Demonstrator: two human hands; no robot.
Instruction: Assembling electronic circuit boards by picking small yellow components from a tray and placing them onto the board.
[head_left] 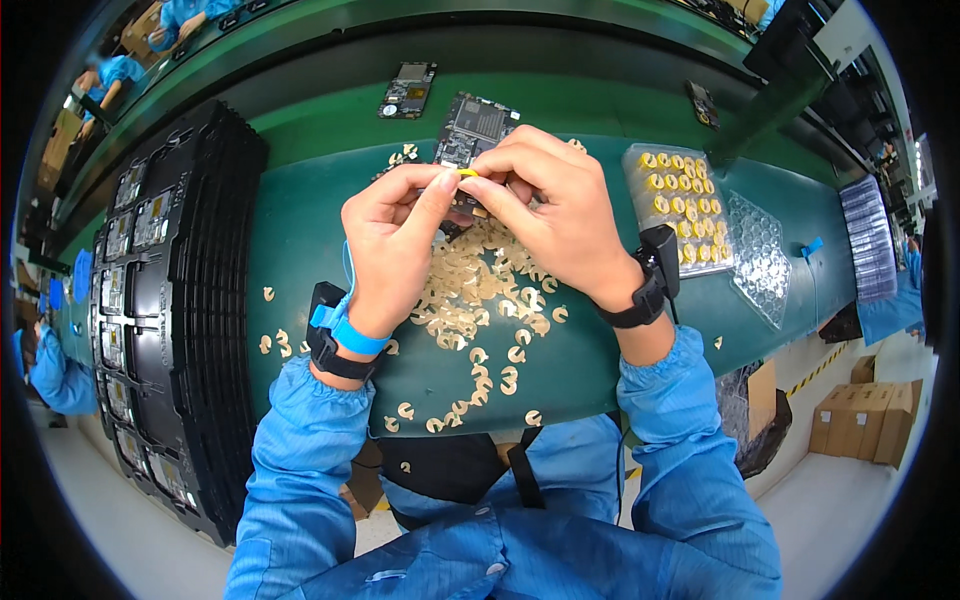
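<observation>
My left hand [395,225] and my right hand [555,205] meet above the green mat, thumbs and forefingers pinching a small yellow part [467,172] between them. The part looks like a thin curved strip; most of it is hidden by my fingertips. Right behind my fingers lies a dark circuit board [478,122] with a silver shield, its near end partly covered by my hands. Under and in front of my wrists spreads a loose pile of cream, C-shaped paper pieces [465,290].
At left stands a tall stack of black trays [190,300] holding boards. A clear tray of yellow round parts [688,262] sits at right, beside an overlapping clear blister tray [760,260]. Another circuit board [407,90] lies at the back. A green post [775,115] rises at far right.
</observation>
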